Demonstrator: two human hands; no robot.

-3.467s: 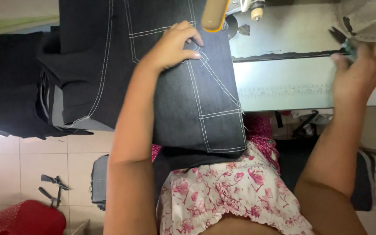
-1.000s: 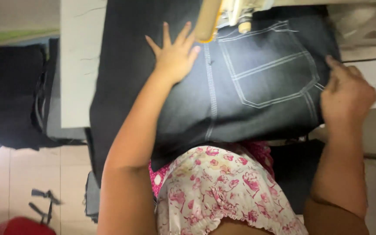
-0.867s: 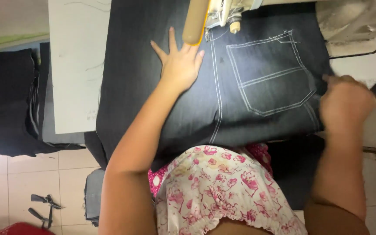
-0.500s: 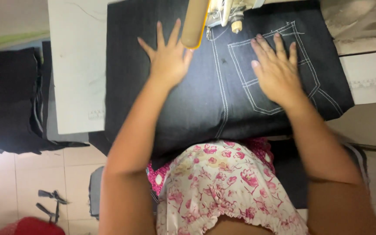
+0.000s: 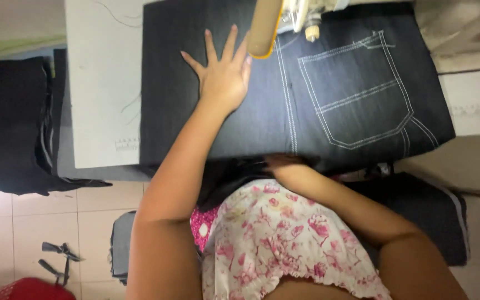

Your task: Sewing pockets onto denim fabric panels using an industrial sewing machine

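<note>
The dark denim panel with its stitched back pocket lies flat on the white sewing table, far edge under the sewing machine head. It looks soft yet weighty, probably best gripped at its near edge. The left hand presses it, fingers spread, holding nothing — the right hand tucks under that edge, grip hidden. Far left hangs a dark fabric pile; no containers show clearly.

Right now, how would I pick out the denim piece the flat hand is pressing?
Find the white sewing table; the dark denim panel lies spread across it under the left hand. Unlike the plain dark fabric stack off the table's left edge, it carries a pale-stitched patch pocket.
</note>
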